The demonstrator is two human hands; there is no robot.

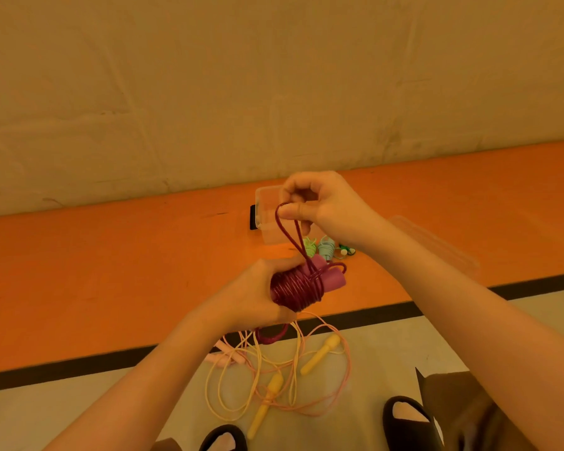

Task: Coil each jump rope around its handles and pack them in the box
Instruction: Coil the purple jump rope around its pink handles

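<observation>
Above orange mat (111, 271), left hand (258, 294) gripping maroon rope (298, 289), right hand (319, 206) pinching loop.

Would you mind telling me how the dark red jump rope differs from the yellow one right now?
The dark red jump rope is mostly coiled around its pink handles, while the yellow jump rope lies in loose loops with its handles apart. The dark red jump rope is held up by the left hand, with the right hand pinching a loop of it; the yellow jump rope lies untouched on the floor. Neither is in the box.
</observation>
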